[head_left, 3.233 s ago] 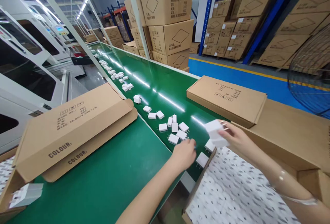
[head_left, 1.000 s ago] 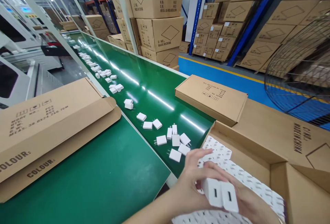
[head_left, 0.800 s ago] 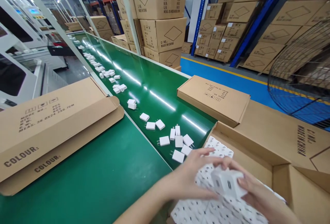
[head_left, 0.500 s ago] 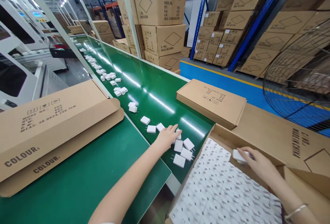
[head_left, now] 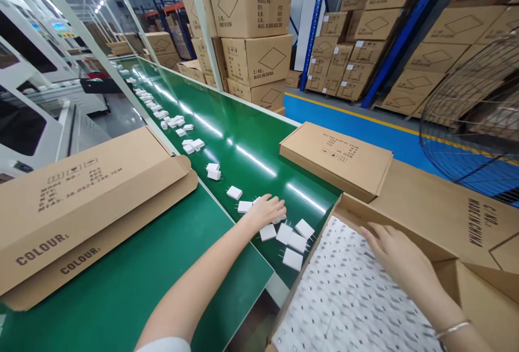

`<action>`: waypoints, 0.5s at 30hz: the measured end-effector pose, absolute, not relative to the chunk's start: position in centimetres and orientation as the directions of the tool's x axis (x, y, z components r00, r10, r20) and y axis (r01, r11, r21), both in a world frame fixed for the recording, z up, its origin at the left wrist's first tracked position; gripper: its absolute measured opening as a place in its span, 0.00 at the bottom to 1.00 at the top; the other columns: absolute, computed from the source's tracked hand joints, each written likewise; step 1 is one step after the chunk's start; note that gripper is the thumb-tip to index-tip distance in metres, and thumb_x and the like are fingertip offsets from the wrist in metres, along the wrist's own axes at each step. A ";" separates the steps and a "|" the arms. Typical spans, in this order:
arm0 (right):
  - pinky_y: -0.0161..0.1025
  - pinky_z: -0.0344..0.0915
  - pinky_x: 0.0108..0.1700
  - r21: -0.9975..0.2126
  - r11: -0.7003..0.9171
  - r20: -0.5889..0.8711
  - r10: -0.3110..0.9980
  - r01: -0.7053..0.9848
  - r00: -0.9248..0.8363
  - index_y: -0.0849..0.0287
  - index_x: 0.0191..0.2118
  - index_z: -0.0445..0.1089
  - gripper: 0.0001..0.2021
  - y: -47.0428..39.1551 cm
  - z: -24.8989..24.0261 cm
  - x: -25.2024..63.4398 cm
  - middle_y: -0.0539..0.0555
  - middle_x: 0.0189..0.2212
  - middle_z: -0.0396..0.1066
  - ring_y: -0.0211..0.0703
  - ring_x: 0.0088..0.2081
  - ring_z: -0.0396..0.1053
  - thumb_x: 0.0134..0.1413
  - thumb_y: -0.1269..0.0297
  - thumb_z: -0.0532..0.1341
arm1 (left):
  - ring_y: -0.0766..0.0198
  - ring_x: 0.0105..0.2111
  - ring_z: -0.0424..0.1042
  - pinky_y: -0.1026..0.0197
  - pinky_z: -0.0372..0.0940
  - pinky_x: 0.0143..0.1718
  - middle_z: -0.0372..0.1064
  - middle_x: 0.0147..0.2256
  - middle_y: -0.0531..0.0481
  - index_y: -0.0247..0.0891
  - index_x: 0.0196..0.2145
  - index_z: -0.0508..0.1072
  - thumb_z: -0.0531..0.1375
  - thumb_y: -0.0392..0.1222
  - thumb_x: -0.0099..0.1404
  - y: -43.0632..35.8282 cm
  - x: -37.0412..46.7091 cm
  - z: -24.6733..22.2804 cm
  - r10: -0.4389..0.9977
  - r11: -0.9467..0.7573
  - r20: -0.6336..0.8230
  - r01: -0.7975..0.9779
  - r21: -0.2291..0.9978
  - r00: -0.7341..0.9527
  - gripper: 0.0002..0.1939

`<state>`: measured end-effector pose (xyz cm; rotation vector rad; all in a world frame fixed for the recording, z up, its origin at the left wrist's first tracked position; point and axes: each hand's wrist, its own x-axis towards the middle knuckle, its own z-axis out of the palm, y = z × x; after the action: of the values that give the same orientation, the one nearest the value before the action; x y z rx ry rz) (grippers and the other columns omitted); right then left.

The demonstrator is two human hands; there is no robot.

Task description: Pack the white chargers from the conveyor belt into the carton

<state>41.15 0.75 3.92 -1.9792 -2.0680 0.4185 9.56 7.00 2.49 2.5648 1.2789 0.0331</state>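
Note:
Over the green belt [head_left: 259, 135], my left hand [head_left: 265, 212] reaches in among white plug adapters [head_left: 292, 259], its fingers bent over one that is mostly covered. Whether it grips that adapter is hidden. My right hand [head_left: 391, 244] is at the far edge of an open cardboard box [head_left: 352, 208], fingers together and pointing down-left; what lies under them is hidden. Tightly packed rows of white adapters [head_left: 344, 281] fill the box. More loose adapters [head_left: 234, 193] lie along the belt beyond my left hand.
A flat carton [head_left: 336, 158] lies at the belt's right edge. Another long carton [head_left: 81, 190] stands on the green surface at left. Stacked boxes [head_left: 259, 60] rise behind the belt. A wire fan cage [head_left: 474, 119] is at far right.
My right hand has moved slightly left over the packed rows, and the white adapter it held no longer shows. My left hand has shifted slightly down; an adapter now shows below its fingers.

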 end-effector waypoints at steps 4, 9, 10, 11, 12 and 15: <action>0.53 0.55 0.50 -0.768 0.104 -0.044 0.976 0.631 -0.214 0.51 0.45 0.66 0.17 -0.9 5.7 35.2 0.57 0.45 0.66 0.55 0.47 0.60 0.53 0.49 0.53 | 0.57 0.51 0.58 0.53 0.52 0.54 0.64 0.49 0.50 0.44 0.46 0.64 0.56 0.34 0.55 3.3 9.8 4.5 0.897 -0.439 0.150 0.808 0.392 0.415 0.19; 0.44 0.63 0.41 -0.820 -0.488 -0.275 0.794 -0.300 -0.542 0.48 0.47 0.63 0.17 -4.3 6.4 29.6 0.52 0.42 0.66 0.46 0.43 0.63 0.57 0.48 0.49 | 0.58 0.46 0.64 0.54 0.59 0.50 0.68 0.45 0.50 0.44 0.46 0.62 0.61 0.38 0.51 -3.6 13.0 6.4 0.834 -0.550 0.451 0.547 0.631 0.319 0.23; 0.42 0.63 0.39 -0.716 -0.574 -0.293 0.763 -0.396 -0.577 0.50 0.47 0.64 0.18 -4.8 6.3 29.3 0.52 0.39 0.67 0.45 0.40 0.64 0.58 0.48 0.48 | 0.58 0.46 0.64 0.53 0.59 0.50 0.68 0.44 0.50 0.44 0.46 0.61 0.61 0.38 0.50 -4.5 13.6 6.5 0.819 -0.571 0.488 0.515 0.639 0.303 0.24; 0.41 0.63 0.38 -0.627 -0.635 -0.316 0.736 -0.451 -0.598 0.51 0.46 0.65 0.18 -5.1 6.3 29.1 0.52 0.37 0.68 0.43 0.38 0.64 0.58 0.48 0.48 | 0.58 0.46 0.65 0.53 0.60 0.49 0.68 0.44 0.50 0.45 0.47 0.61 0.61 0.38 0.50 -5.1 14.1 6.6 0.807 -0.586 0.515 0.492 0.644 0.287 0.25; 0.39 0.63 0.37 -0.562 -0.671 -0.341 0.721 -0.484 -0.604 0.52 0.44 0.66 0.17 -5.4 6.2 29.1 0.51 0.34 0.69 0.42 0.37 0.65 0.57 0.49 0.49 | 0.57 0.46 0.64 0.52 0.60 0.49 0.69 0.44 0.49 0.45 0.48 0.60 0.61 0.38 0.50 -5.5 14.5 6.6 0.799 -0.597 0.534 0.474 0.648 0.276 0.26; 0.36 0.63 0.33 -0.477 -0.673 -0.436 0.739 -0.565 -0.513 0.55 0.36 0.70 0.13 -5.5 6.2 29.4 0.49 0.26 0.69 0.40 0.30 0.66 0.54 0.52 0.55 | 0.56 0.47 0.64 0.51 0.60 0.49 0.68 0.44 0.49 0.45 0.48 0.59 0.62 0.39 0.50 -5.9 15.5 6.4 0.780 -0.624 0.562 0.412 0.665 0.275 0.27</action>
<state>29.40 -5.55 6.22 -0.8055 -0.3535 2.1926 15.49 -5.92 6.43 2.1623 1.0778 1.2933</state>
